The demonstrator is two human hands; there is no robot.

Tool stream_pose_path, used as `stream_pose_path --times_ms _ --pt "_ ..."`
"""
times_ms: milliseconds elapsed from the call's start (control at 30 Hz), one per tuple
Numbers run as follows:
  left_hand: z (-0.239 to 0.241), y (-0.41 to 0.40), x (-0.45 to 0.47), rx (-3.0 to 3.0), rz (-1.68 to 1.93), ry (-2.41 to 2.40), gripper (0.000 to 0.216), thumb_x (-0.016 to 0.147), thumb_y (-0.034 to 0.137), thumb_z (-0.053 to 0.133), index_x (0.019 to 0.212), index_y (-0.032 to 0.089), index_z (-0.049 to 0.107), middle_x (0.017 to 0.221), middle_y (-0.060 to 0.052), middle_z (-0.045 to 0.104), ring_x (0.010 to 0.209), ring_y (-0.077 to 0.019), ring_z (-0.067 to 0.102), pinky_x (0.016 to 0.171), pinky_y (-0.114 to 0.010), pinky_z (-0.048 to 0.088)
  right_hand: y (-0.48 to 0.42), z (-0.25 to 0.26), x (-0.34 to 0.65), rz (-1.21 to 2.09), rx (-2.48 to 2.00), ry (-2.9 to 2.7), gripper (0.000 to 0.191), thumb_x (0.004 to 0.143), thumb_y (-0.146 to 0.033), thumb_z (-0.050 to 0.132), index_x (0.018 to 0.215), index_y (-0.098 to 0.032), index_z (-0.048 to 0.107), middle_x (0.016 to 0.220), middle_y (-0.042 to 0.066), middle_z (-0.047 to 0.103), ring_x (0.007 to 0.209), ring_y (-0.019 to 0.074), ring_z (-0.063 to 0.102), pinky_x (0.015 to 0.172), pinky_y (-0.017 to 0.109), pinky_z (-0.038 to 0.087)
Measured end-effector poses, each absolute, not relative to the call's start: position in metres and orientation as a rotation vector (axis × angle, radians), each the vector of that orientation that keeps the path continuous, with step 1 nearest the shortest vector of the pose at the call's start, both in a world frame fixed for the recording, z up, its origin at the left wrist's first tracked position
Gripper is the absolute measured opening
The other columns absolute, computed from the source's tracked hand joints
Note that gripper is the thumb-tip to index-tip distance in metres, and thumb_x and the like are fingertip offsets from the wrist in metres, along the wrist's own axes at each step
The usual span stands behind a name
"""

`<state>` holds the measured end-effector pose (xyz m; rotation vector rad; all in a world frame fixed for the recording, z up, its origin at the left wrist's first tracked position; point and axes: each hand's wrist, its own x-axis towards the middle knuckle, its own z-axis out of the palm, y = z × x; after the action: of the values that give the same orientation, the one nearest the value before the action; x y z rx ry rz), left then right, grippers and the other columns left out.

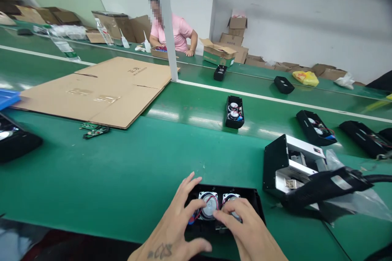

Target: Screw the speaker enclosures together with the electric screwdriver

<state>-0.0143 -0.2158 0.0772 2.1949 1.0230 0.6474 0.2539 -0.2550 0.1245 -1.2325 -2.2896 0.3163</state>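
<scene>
A dark script tattoo (159, 251) marks the left hand (174, 224) over a black speaker housing (252, 206), its 2 silver speaker cones (210, 208) crossed by a red wire (199, 214). A black-and-silver casing (290, 167) sits at right on the green counter (122, 171), which carries a white stripe (275, 100). Farther off lie a tan cardboard sheet (101, 89), dark green circuit boards (94, 131) and a blue tray (7, 98). A co-worker's pink shirt (176, 34) stands out near a white wall (300, 12), with a yellow bag (306, 78) beside brown cartons (327, 74).
</scene>
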Motion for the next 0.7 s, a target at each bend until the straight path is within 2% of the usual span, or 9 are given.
stream_pose_path --times_ms 100,200,267,333,433,500,567,633,700 --pt "0.077 -0.216 -0.01 2.342 0.586 0.964 0.074 0.073 0.033 0.107 0.132 0.026 0.063 0.183 -0.018 0.032 0.174 -0.0505 0.019 0.135 -0.08 0.029 -0.257 0.113 0.244 0.123 -1.247 -2.318 0.041 0.097 0.001 0.052 0.126 -0.022 0.068 0.097 0.002 0.08 0.078 0.019 0.074 0.076 0.032 0.058" --pt "0.066 -0.215 -0.004 2.424 0.518 0.937 0.061 0.075 0.025 0.103 0.122 0.023 0.064 0.183 -0.019 0.033 0.174 -0.05 0.016 0.136 -0.081 0.027 -0.258 0.104 0.238 0.066 -1.241 -2.342 0.029 0.097 -0.001 0.056 0.11 -0.023 0.07 0.088 -0.002 0.078 0.073 0.0183 0.073 0.073 0.035 0.051" --pt "0.054 -0.214 0.0 2.475 0.529 0.925 0.051 0.074 0.017 0.099 0.113 0.022 0.066 0.182 -0.018 0.034 0.174 -0.051 0.015 0.135 -0.082 0.028 -0.258 0.099 0.237 0.086 -1.239 -2.383 0.023 0.097 -0.005 0.062 0.107 -0.023 0.072 0.089 -0.003 0.078 0.075 0.0179 0.074 0.073 0.036 0.049" --pt "0.042 -0.214 0.003 2.522 0.591 0.919 0.049 0.069 0.011 0.096 0.107 0.022 0.067 0.182 -0.017 0.035 0.174 -0.0524 0.016 0.134 -0.083 0.029 -0.258 0.097 0.238 0.099 -1.239 -2.386 0.022 0.096 -0.006 0.066 0.106 -0.023 0.074 0.089 -0.004 0.078 0.074 0.0172 0.073 0.074 0.036 0.047" --pt "0.031 -0.215 0.005 2.568 0.654 0.93 0.052 0.066 0.009 0.095 0.109 0.022 0.07 0.18 -0.016 0.039 0.173 -0.0519 0.018 0.133 -0.083 0.03 -0.255 0.095 0.238 0.081 -1.25 -2.367 0.025 0.09 -0.004 0.067 0.102 -0.024 0.075 0.082 -0.004 0.074 0.065 0.0167 0.065 0.07 0.036 0.044" --pt "0.03 -0.216 0.006 2.587 0.68 0.937 0.047 0.069 0.011 0.095 0.107 0.022 0.07 0.178 -0.015 0.042 0.173 -0.0503 0.019 0.134 -0.082 0.03 -0.253 0.097 0.238 0.116 -1.268 -2.39 0.028 0.086 -0.002 0.067 0.101 -0.024 0.076 0.079 -0.004 0.073 0.061 0.0171 0.06 0.067 0.036 0.043" --pt "0.034 -0.216 0.007 2.603 0.725 0.914 0.037 0.074 0.015 0.094 0.102 0.021 0.07 0.175 -0.014 0.047 0.174 -0.0495 0.019 0.135 -0.081 0.028 -0.253 0.1 0.239 0.242 -1.271 -2.433 0.029 0.088 -0.003 0.066 0.101 -0.026 0.077 0.079 -0.005 0.073 0.06 0.0173 0.059 0.065 0.036 0.043" --pt "0.039 -0.215 0.006 2.618 0.709 0.873 0.029 0.079 0.018 0.092 0.098 0.021 0.07 0.173 -0.013 0.052 0.174 -0.049 0.018 0.136 -0.082 0.026 -0.256 0.106 0.24 0.426 -1.32 -2.419 0.029 0.094 -0.005 0.063 0.103 -0.028 0.079 0.084 -0.004 0.077 0.066 0.0172 0.064 0.07 0.035 0.047" --pt "0.047 -0.213 0.005 2.619 0.634 0.847 0.022 0.084 0.018 0.09 0.097 0.021 0.072 0.171 -0.01 0.056 0.174 -0.048 0.019 0.137 -0.081 0.025 -0.26 0.111 0.241 0.571 -1.421 -2.312 0.032 0.098 -0.005 0.062 0.106 -0.03 0.08 0.096 -0.003 0.081 0.081 0.0175 0.072 0.086 0.034 0.054"
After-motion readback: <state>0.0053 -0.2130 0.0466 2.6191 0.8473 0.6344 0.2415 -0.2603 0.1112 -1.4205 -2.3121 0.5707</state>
